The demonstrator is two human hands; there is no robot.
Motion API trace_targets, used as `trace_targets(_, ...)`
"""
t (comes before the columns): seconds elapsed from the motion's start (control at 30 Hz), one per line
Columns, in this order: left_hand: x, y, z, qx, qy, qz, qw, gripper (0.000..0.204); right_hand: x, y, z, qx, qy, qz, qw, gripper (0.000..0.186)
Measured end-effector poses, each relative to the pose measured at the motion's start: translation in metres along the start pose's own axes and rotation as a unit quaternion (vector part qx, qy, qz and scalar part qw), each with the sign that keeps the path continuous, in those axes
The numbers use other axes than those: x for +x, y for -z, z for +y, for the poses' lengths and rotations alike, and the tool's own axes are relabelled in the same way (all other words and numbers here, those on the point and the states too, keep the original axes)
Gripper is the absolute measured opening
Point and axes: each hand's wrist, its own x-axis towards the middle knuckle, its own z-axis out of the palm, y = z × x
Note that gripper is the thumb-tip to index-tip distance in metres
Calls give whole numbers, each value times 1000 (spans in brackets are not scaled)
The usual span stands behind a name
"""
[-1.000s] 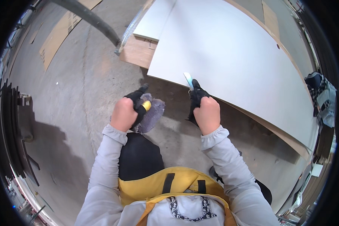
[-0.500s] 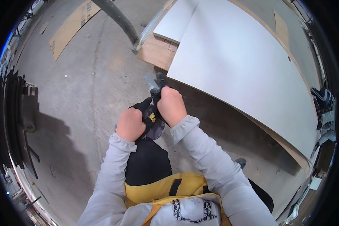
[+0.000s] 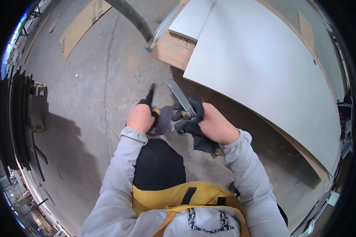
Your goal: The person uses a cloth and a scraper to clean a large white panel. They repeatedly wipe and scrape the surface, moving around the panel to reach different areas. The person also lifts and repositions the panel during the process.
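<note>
My right hand (image 3: 215, 124), its fingers dark in a black glove, is closed round the lower end of a flat grey metal blade (image 3: 178, 94), which points up and to the left. Loose black glove material (image 3: 203, 141) hangs below that hand. Just left of it, my left hand (image 3: 141, 117) is closed, with black covering over its fingers and a thin dark tip rising above. Beside the left fingers is a blurred grey-purple, cloth-like piece (image 3: 163, 120) with a yellow part; what exactly it is cannot be made out.
A large white board (image 3: 261, 75) lies to the right over brown wooden sheets (image 3: 172, 51). A metal post (image 3: 132, 19) stands at the far side. Dark metal bars (image 3: 14, 122) are stacked at left, and cardboard (image 3: 81, 29) lies on the concrete floor (image 3: 87, 98).
My hands have moved apart, the right one swinging right and down. The metal blade now shows plainly in my right hand. The whole view has shifted slightly.
</note>
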Motion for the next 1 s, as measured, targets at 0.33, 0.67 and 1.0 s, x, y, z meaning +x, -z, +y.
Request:
trace_targets(0.33, -29, 100, 71, -354, -149, 193, 903, 42, -115, 73, 40, -252, -42, 290, 922, 13)
trace_targets(0.67, 110, 31, 143, 17, -236, 136, 962, 20, -183, 127, 27, -20, 44, 515, 856, 48)
trace_targets(1.0, -17, -87, 378, 53, -542, -42, 837, 18, -226, 141, 0, 48, 86, 598, 795, 43)
